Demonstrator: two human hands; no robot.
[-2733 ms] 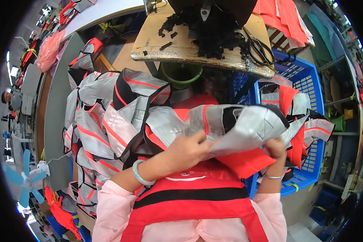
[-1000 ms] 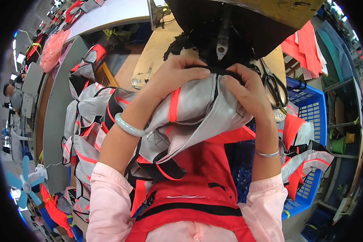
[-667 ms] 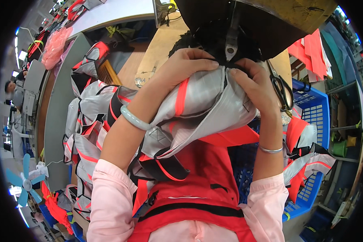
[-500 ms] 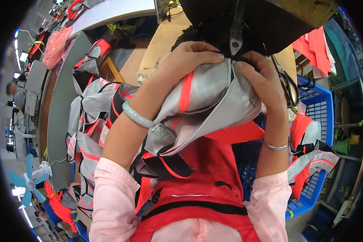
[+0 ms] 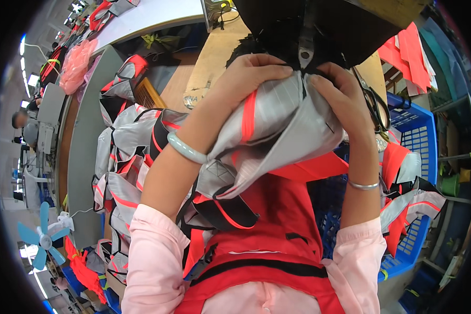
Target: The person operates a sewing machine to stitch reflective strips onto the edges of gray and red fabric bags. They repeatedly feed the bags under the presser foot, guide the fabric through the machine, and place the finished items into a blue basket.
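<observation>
My left hand [image 5: 251,81] pinches the upper edge of a silvery grey fabric bag piece [image 5: 277,118] with red-orange stripes and black binding. My right hand [image 5: 345,99] grips the same piece on the other side of its dark seam, thumb on top and fingers curled behind. Between both hands, that seam meets the foot of a metal bar [image 5: 305,52] on a dark machine head, seemingly a sewing machine [image 5: 350,31]. The exact contact point is in shadow. The rest of the piece drapes over my red apron [image 5: 267,235], with a black strap loop [image 5: 227,212] hanging down.
Black-handled scissors [image 5: 376,107] lie right of my right hand. Beyond them stands a blue crate [image 5: 426,131] with striped fabric pieces. A heap of similar grey pieces [image 5: 125,131] lies at left beside a grey panel [image 5: 83,157]. A blue fan [image 5: 45,240] stands lower left.
The view has shifted slightly, moving most things a little to the right. Both hands keep their hold, and the fabric's folds between them have changed slightly.
</observation>
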